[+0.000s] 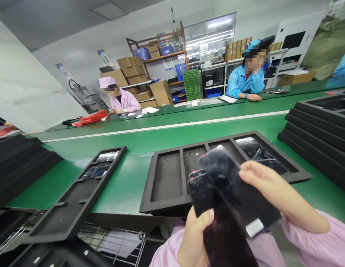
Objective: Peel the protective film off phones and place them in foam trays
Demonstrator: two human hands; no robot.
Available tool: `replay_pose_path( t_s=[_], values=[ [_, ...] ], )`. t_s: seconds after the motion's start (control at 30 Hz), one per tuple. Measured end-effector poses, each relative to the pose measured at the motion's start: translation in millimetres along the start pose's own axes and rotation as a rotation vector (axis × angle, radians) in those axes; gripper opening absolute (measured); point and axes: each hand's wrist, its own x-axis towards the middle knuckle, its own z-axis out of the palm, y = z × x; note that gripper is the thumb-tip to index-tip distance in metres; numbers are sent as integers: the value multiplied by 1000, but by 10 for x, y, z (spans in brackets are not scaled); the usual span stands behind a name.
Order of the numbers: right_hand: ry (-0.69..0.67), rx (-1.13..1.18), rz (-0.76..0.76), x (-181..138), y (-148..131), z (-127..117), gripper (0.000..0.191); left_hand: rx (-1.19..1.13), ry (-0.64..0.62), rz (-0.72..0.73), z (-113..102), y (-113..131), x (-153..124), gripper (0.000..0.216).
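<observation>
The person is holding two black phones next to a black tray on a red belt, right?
No. The belt is green, not red; the head view shows it. The rest fits: the left hand holds the left phone, the right hand holds the right phone, and both phones are black and next to the black tray.

A green conveyor bench (pixel 128 181) runs across the frame, with a white stripe (pixel 161 128) along its length. At centre lies a black four-compartment foam tray (pixel 163 206). Its rightmost compartment holds a glossy dark part (pixel 252 146). A narrower black tray (pixel 75 193) lies at lower left. Stacked black trays (pixel 319 144) sit at right, and another black stack (pixel 19 159) at left.
</observation>
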Motion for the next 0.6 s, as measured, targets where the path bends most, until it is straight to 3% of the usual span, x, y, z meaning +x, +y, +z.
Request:
replay_pose_path(
  t_s=[0.1,0.17,0.27,0.4,0.53,0.6],
  values=[
    [306,-243,-66,338,93,-145,35,33,-76,-49,-32,100,-36,27],
    [362,-360,-102,543,195,-170,31,90,-134,-73,-47,144,-52,35],
    [343,-481,-198,688,327,-116,25,221,-150,-110,-43,162,-56,47],
    [261,-526,-392,556,308,22,29,322,-123,-150,-1,141,-26,48],
    [0,-459,-647,300,107,171,25,384,-106,-169,3,94,20,47],
    [-60,-464,-787,216,17,235,21,390,-112,-174,-30,49,42,44]
  ],
)
